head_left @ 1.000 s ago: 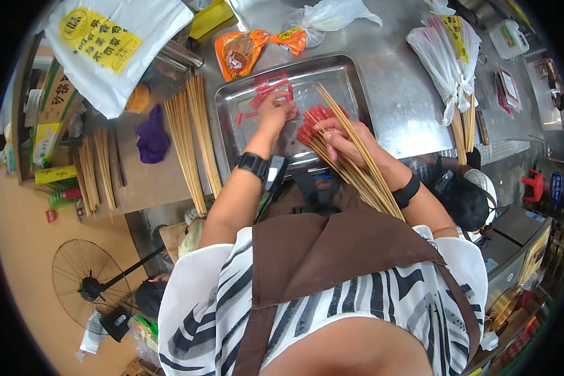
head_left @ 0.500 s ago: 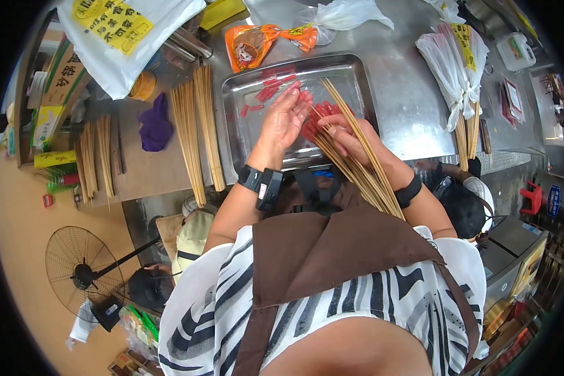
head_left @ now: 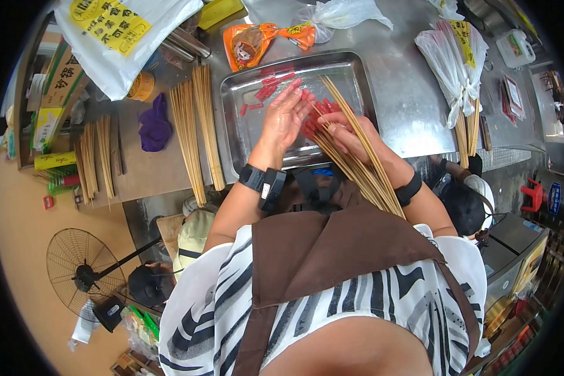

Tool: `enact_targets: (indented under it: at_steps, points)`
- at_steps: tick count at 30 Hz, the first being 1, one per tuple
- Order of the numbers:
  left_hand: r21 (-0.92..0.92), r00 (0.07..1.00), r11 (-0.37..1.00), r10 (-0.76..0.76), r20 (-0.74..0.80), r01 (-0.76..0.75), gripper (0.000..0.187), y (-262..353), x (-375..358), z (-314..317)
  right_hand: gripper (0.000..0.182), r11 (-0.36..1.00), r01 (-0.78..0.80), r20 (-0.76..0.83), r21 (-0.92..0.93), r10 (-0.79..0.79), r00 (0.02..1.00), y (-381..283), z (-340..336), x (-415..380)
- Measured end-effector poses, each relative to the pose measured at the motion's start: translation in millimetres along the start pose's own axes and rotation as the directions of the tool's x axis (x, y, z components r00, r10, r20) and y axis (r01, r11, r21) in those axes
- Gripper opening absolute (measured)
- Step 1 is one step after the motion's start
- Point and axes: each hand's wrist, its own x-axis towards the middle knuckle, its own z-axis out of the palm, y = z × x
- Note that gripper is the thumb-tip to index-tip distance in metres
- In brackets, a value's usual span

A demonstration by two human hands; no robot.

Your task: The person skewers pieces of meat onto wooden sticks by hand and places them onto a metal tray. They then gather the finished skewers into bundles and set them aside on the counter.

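Observation:
Over a shallow metal tray (head_left: pixel 227 128), my left hand (head_left: pixel 283 119) is palm up, its fingertips pinching a small red piece (head_left: pixel 306 94). The tip of a thin skewer from my right hand meets that piece. My right hand (head_left: pixel 352 133) is closed around several bamboo skewers (head_left: pixel 346 103), which slant back towards my forearm. Beneath that hand, more skewers rest across the tray's near edge, with red pieces (head_left: pixel 324 108) on their far ends. Loose red pieces (head_left: pixel 268 89) lie in the tray's far left part. My right hand partly hides the loaded skewers.
Bundles of bare skewers (head_left: pixel 185 138) lie left of the tray, near a purple cloth-like item (head_left: pixel 154 123). An orange bag (head_left: pixel 250 45) sits behind the tray. Bagged skewers (head_left: pixel 454 75) lie at the right. A standing fan (head_left: pixel 83 272) and people in dark caps (head_left: pixel 150 285) are beyond the table.
A red piece now shows between my left fingertips, against the skewer's tip. My left fingers have closed slightly; my right hand has hardly moved.

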Motion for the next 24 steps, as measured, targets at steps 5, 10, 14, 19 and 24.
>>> enact_targets:
  at_steps: [5,10,14,19,24]
  points:
    - [-0.009,1.000,1.000,0.006,0.007,-0.006,0.030,-2,1,-1,0.024,1.000,-0.017,-0.006,0.001,0.017,1.000,-2,0,0]
    - [-0.019,1.000,1.000,0.013,0.008,-0.013,0.029,-4,1,-1,0.023,0.999,-0.032,-0.012,0.006,0.033,0.999,-3,0,0]
    - [0.016,0.999,0.999,0.043,0.000,-0.043,0.028,-7,1,2,0.024,0.999,-0.038,-0.012,-0.007,0.038,0.999,-4,1,0]
    - [0.094,0.996,0.992,0.086,0.035,-0.089,0.027,-10,-4,9,0.024,0.998,-0.047,-0.038,-0.038,0.046,0.998,-4,0,1]
    - [0.111,0.997,0.992,0.061,0.040,-0.065,0.023,-13,-9,16,0.024,0.999,-0.040,-0.051,-0.029,0.038,0.998,-1,-1,2]
